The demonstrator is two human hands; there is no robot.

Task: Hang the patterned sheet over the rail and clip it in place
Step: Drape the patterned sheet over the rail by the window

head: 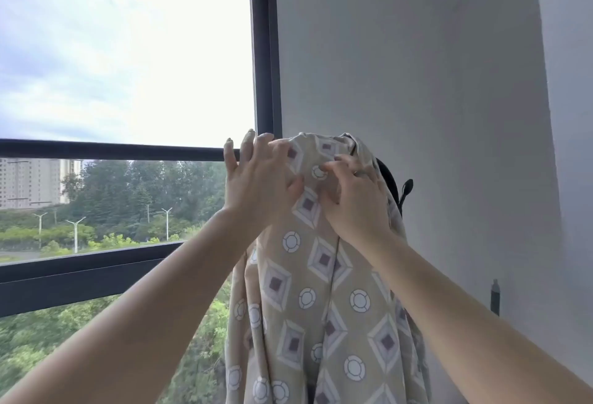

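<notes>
The patterned sheet (pixel 321 301) is beige, printed with white-edged diamonds that hold dark maroon squares, and between them white rings with pale grey centres (each ring cut into segments). The rail (pixel 112 149) and the window frame (pixel 264 51) are dark charcoal. The wall (pixel 417 83) is plain light grey.

Patterned sheet (pixel 321 291) draped over the dark rail (pixel 112 149) at the window's right end, next to the grey wall (pixel 417 83). Left hand (pixel 256 185) flat on the fabric near the rail, fingers spread. Right hand (pixel 353 198) pinching a fold at the top. Black clip (pixel 405 191) just right of the sheet, partly hidden.
</notes>
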